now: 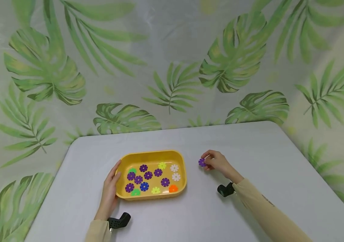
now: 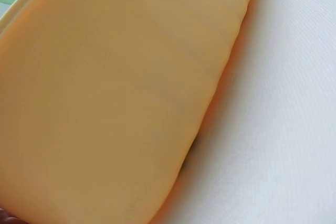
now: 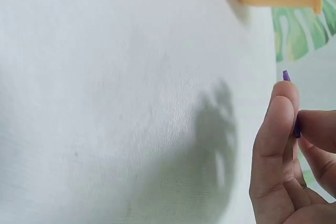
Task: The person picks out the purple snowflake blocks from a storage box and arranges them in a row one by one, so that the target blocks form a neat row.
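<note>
A yellow plastic tray [image 1: 184, 168] stands on the table with several flower-shaped snowflake discs inside, mostly purple, such as one purple disc [image 1: 165, 182]. My left hand [image 1: 109, 188] holds the tray at its left side, its thumb at the rim and its fingers along the outside. In the left wrist view the tray's outer wall [image 2: 110, 98] fills most of the picture. To the right of the tray, my right hand [image 1: 219, 164] pinches a purple snowflake disc [image 1: 201, 162] between thumb and fingers. Edge-on in the right wrist view, that disc [image 3: 286, 76] is partly hidden by the fingertips.
Green, white, yellow, blue and orange discs lie in the tray too, including an orange disc [image 1: 173, 188] near its front right corner. A white cloth-like surface covers the table [image 1: 196, 215]. Behind it hangs a leaf-patterned curtain [image 1: 178, 43].
</note>
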### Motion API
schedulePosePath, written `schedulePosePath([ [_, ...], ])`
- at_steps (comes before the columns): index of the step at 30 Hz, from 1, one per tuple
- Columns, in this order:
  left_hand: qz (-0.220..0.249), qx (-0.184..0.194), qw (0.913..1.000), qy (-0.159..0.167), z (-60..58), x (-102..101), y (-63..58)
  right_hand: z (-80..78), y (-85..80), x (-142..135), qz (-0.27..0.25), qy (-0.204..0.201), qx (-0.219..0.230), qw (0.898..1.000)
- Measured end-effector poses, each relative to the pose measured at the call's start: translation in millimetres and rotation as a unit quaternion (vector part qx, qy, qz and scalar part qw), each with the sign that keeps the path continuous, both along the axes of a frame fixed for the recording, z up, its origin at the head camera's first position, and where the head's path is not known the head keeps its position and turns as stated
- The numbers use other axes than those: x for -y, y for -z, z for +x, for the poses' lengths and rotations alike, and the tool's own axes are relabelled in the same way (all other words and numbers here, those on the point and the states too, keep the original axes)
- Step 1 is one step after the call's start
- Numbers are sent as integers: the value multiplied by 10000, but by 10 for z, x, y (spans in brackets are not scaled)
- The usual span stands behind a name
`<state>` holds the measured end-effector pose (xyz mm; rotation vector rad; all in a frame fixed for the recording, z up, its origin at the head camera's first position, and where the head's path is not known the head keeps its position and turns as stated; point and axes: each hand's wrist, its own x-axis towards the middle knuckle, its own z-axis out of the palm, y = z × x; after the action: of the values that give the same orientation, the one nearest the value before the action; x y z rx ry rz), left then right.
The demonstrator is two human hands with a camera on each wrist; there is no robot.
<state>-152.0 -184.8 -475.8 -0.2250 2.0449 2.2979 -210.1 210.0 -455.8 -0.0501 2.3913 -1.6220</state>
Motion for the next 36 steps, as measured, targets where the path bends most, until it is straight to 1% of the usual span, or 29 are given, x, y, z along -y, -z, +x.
schedulePosePath([
  [4, -43, 111, 9999, -55, -17, -3, 1, -61, 59, 18, 248, 50, 12, 9997],
  [8, -64, 96, 9999, -75, -24, -3, -1, -94, 94, 32, 568, 25, 53, 9984],
  [10, -65, 58, 9999, -76, -27, -1, -9, -100, 75, 30, 696, -21, 38, 9976],
  [14, -46, -36, 9999, -88, -41, 4, -24, -107, -10, 34, 914, -64, -162, 9957],
  [17, -51, -51, 9999, -109, -46, 5, -26, -98, -113, 96, 677, -95, -393, 9969],
  [19, -58, -28, 9999, -120, -46, 6, -20, -70, -209, 197, 275, -229, -509, 9981],
  [21, -62, -25, 9999, -130, -43, 10, -13, -26, -313, 357, -214, -505, -529, 9971],
  [23, -77, -43, 9999, -136, -40, 15, -5, 32, -395, 559, -586, -882, -490, 9932],
  [25, -105, -60, 9998, -134, -36, 22, 4, 91, -429, 773, -778, -1321, -331, 9876],
  [26, -129, -60, 9998, -147, -34, 26, 9, 116, -426, 876, -765, -1530, -243, 9850],
  [28, -155, -77, 9997, -173, -33, 31, 20, 152, -390, 1059, -590, -1867, -64, 9806],
  [30, -182, -75, 9997, -170, -35, 33, 35, 172, -333, 1204, -210, -2081, 111, 9778],
  [32, -186, -65, 9997, -174, -36, 34, 52, 180, -275, 1315, 271, -2146, 200, 9761],
  [34, -203, -62, 9997, -145, -40, 34, 62, 190, -243, 1390, 747, -2127, 210, 9740],
  [36, -246, -81, 9996, -136, -45, 41, 63, 200, -221, 1446, 1061, -2085, 178, 9721],
])
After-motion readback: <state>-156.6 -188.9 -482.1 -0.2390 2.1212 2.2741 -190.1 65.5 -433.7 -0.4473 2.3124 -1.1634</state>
